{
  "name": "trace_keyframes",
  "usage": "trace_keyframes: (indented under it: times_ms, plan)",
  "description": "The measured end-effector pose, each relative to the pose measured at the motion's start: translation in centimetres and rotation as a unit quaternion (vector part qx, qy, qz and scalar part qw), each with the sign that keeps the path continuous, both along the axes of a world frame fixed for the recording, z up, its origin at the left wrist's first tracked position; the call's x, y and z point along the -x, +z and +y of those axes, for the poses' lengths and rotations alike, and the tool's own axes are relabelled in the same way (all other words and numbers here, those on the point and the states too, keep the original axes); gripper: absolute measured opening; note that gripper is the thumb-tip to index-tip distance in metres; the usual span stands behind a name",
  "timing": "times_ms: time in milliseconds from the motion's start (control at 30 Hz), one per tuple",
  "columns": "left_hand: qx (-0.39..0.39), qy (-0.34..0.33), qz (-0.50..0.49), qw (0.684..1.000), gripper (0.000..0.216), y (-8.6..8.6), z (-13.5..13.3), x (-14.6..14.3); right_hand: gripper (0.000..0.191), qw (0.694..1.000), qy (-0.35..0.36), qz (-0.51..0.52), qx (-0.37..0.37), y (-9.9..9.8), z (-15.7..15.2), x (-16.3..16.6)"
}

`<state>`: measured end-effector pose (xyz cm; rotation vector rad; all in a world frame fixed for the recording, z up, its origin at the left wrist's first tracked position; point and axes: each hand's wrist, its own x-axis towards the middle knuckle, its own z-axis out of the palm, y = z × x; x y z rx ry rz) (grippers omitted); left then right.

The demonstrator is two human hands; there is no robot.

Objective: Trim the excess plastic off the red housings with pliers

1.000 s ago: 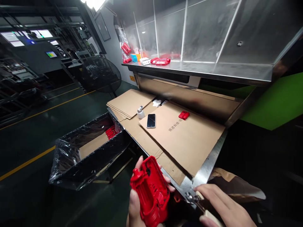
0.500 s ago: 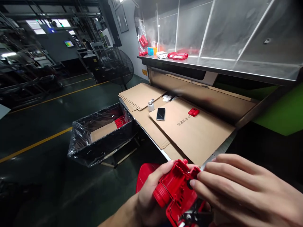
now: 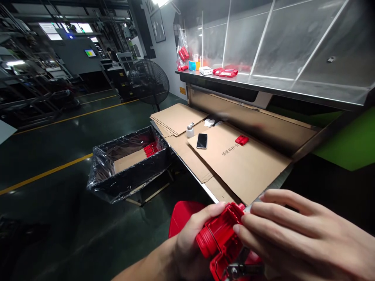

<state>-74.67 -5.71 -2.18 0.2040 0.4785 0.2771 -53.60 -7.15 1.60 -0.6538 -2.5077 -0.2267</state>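
A red plastic housing point(image 3: 225, 230) with a ribbed round end and an open cavity is in my left hand point(image 3: 193, 234), at the bottom of the view. The left thumb lies along its upper edge, and the fingers below are mostly hidden. My right hand point(image 3: 301, 234) is closed at the housing's right side, its fingertips against the red plastic. Under that hand shows a pair of dark pliers point(image 3: 234, 269) with a metal pivot, close over the lower part of the housing. Most of the pliers' handles are covered by the right hand.
A cardboard-covered bench point(image 3: 249, 168) bears a phone point(image 3: 202, 141), a small bottle point(image 3: 190, 130) and a red part point(image 3: 241, 140). Left of it stands a black-lined bin point(image 3: 129, 175) holding red parts point(image 3: 150, 149). A fan point(image 3: 149, 82) and a metal shelf point(image 3: 263, 84) stand behind.
The housing and my left hand have shifted slightly right and down in view. The dark piece by the right fingertips no longer shows. The background has also shifted a little to the right.
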Motion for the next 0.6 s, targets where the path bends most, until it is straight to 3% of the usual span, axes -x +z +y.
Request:
trace_keyframes:
  times_ms: [267,500,600]
  plan:
    - [0.047,-0.022,0.039,0.998,0.07,0.3,-0.1,-0.3,0.029,1.0,0.004,-0.018,-0.007,0.3,-0.3,0.1]
    - [0.005,-0.049,0.033,0.998,0.066,0.0,-0.5,-0.6,0.032,1.0,-0.002,-0.003,-0.022,-0.6,-0.8,0.3]
    - [-0.013,-0.048,0.026,0.998,0.065,-0.5,-0.6,-0.8,0.028,1.0,0.005,0.002,0.024,-0.4,-1.1,0.0]
